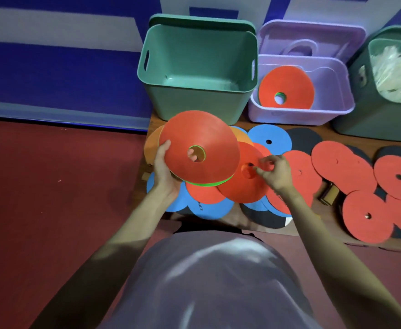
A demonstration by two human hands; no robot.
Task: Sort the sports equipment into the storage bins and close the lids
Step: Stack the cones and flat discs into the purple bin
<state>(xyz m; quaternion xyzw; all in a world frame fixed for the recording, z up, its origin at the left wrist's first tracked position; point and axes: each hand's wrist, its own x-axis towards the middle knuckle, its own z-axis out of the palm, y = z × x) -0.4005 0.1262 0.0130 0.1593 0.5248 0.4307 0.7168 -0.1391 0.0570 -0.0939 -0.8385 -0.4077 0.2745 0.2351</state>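
From the head camera, three open bins stand in a row beyond the hands: a green bin [196,74] straight ahead of the left hand, a purple bin [301,108] beyond the right hand, and a second green bin [379,110] far to its right at the frame edge. One lid [202,21] leans behind the first green bin and one purple lid [311,38] behind the purple one. The purple bin holds a stack of orange discs [287,87]; the far green bin holds something pale and shredded-looking that I cannot identify.

The left hand [165,169] grips a small stack of cones [198,150] by its rim, thumb on top, fingers underneath and showing through the centre hole. A green edge peeks out under the orange top one; how many are in the stack cannot be counted. The right hand [274,173] reaches in beside it, fingers curled and pinching at the centre hole of a loose orange cone [244,179] lying just below the held stack.

Under and to the right of both hands lie flat round foam discs [365,214] with small centre holes, overlapping: at least eight orange, about four blue, several black. They look matte and thin; the bins are smooth plastic with cut-out handles.
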